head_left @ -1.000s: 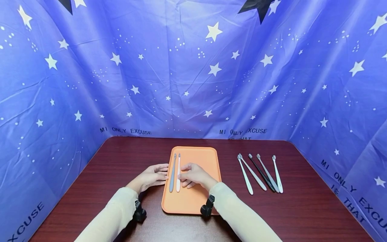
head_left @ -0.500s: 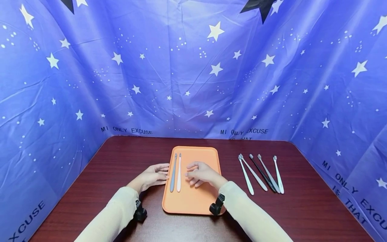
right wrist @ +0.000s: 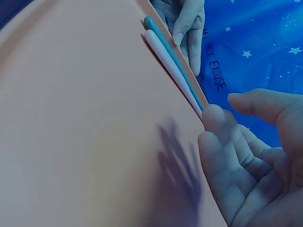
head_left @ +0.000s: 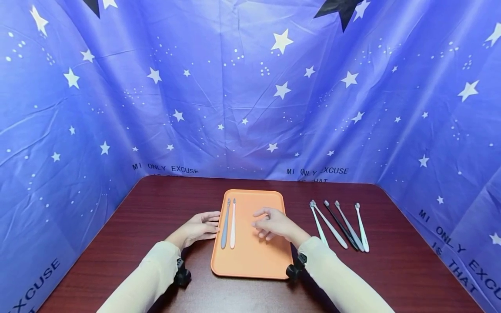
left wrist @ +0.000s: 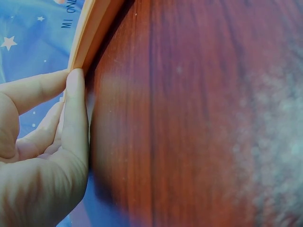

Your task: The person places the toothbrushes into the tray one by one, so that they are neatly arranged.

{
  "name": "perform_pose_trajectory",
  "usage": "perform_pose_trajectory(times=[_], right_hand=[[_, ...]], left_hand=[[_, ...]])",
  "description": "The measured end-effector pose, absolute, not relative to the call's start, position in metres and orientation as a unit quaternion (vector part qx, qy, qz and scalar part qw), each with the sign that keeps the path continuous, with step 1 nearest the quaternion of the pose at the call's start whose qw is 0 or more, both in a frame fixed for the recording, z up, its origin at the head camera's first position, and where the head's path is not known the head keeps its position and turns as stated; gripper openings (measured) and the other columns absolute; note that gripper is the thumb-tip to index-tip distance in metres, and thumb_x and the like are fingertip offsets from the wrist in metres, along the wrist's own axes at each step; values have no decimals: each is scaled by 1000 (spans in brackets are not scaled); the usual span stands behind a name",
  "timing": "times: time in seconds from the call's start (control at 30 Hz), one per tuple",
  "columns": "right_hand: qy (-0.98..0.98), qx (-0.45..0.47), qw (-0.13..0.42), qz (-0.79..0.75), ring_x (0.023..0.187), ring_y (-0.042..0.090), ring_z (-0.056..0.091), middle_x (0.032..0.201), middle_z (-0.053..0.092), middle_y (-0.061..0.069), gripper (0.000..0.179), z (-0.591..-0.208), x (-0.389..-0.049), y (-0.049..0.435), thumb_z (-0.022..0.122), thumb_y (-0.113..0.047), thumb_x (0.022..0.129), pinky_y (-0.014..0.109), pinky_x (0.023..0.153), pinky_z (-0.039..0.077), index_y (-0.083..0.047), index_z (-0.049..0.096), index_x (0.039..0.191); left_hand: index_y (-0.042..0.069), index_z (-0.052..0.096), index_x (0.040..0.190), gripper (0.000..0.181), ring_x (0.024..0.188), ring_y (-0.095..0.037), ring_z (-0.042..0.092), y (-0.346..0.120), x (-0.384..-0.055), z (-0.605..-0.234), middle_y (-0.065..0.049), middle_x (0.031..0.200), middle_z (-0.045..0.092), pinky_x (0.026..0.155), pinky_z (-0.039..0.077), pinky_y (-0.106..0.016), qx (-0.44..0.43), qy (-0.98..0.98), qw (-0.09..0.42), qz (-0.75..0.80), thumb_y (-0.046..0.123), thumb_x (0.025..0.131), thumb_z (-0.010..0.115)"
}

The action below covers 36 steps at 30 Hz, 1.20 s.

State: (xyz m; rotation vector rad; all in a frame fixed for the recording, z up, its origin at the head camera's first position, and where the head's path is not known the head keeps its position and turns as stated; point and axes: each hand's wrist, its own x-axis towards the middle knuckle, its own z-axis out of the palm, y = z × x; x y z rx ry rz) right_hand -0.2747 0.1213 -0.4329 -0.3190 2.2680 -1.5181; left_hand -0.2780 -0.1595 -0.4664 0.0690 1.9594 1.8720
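On the orange tray [head_left: 254, 265], a blue-grey toothbrush [head_left: 225, 226] and a white-pink toothbrush [head_left: 233, 226] lie side by side along the left rim, heads at the far end. My left hand [head_left: 197, 229] holds the tray's left edge; the left wrist view shows thumb and finger meeting at the rim. Above the middle of the tray hovers my right hand [head_left: 278, 225], fingers loosely bent and apart, with nothing in them. Its shadow falls on the tray in the right wrist view, where both toothbrush handles [right wrist: 170, 61] show beyond the fingertips.
To the tray's right, several toothbrushes lie fanned out on the dark red table [head_left: 164, 195]: a white one [head_left: 362, 228], a black one [head_left: 340, 224] and grey and pale ones among them. A starry blue cloth [head_left: 242, 87] hangs around the table's back and sides.
My right hand has come away from the white-pink toothbrush and moved right across the tray. Both toothbrushes stay in place on the tray, and the left hand keeps to its edge.
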Motion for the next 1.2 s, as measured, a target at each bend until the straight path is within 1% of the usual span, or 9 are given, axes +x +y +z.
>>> perform_pose_trajectory(times=[0.3,0.4,0.57,0.8,0.9,1.0,1.2], right_hand=[[811,-105,173,-548,62,19,65,91,66,21,52,-429,-273,151,69,-21,83,37,52,57,1,50,126],[811,-102,166,-552,62,17,65,93,66,21,53,-429,-275,164,68,-22,84,34,51,56,1,48,127],[819,-97,157,-544,63,16,66,90,66,18,51,-429,-277,184,67,-22,85,30,51,55,1,49,127],[840,-79,150,-516,65,18,66,89,68,17,45,-422,-276,210,65,-22,87,36,55,57,0,51,124],[844,-74,146,-510,67,20,66,91,67,18,48,-420,-275,220,65,-24,87,39,58,58,0,51,125],[848,-70,143,-506,68,20,66,97,67,20,51,-421,-274,231,66,-26,87,39,58,58,1,49,126],[857,-62,141,-492,67,15,65,101,68,18,52,-422,-272,250,65,-27,86,35,57,57,1,49,126]], left_hand=[[6,40,141,65,110,-19,59,-159,-277,-466,-20,139,47,89,54,-37,24,708,212,673,-2,82,65],[6,39,141,65,111,-19,58,-159,-277,-465,-20,139,46,89,54,-37,29,709,214,672,-1,83,65],[5,37,142,65,111,-19,58,-160,-276,-465,-21,140,45,90,53,-36,33,708,219,671,-1,83,65],[6,39,141,64,109,-19,59,-160,-277,-465,-19,140,45,88,54,-37,24,708,215,672,-2,83,65],[6,39,141,64,109,-19,59,-160,-277,-465,-19,140,46,88,54,-37,22,709,213,672,-3,83,64],[6,39,141,64,109,-19,59,-159,-277,-466,-20,139,47,88,54,-37,25,710,212,671,-3,83,64],[5,38,141,64,109,-19,59,-160,-277,-466,-21,138,47,89,54,-37,31,707,213,674,-2,83,64]])
